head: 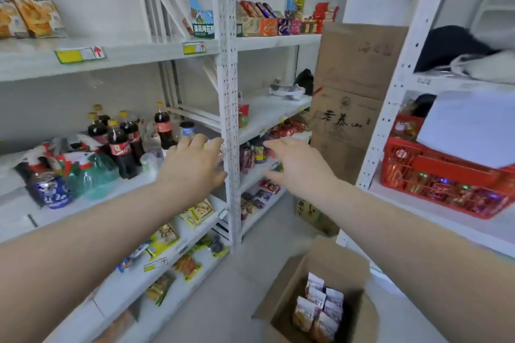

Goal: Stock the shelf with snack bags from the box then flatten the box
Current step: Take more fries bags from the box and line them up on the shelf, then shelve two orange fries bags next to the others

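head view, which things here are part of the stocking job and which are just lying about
Job: open box, snack bags inside it, white shelf, left hand, right hand.
Lying about: cola bottles, red basket, tall brown cartons.

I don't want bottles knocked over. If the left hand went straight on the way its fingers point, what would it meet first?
Most likely the white shelf post, just beyond the left hand; the cola bottles stand off to its left. Depth is unclear.
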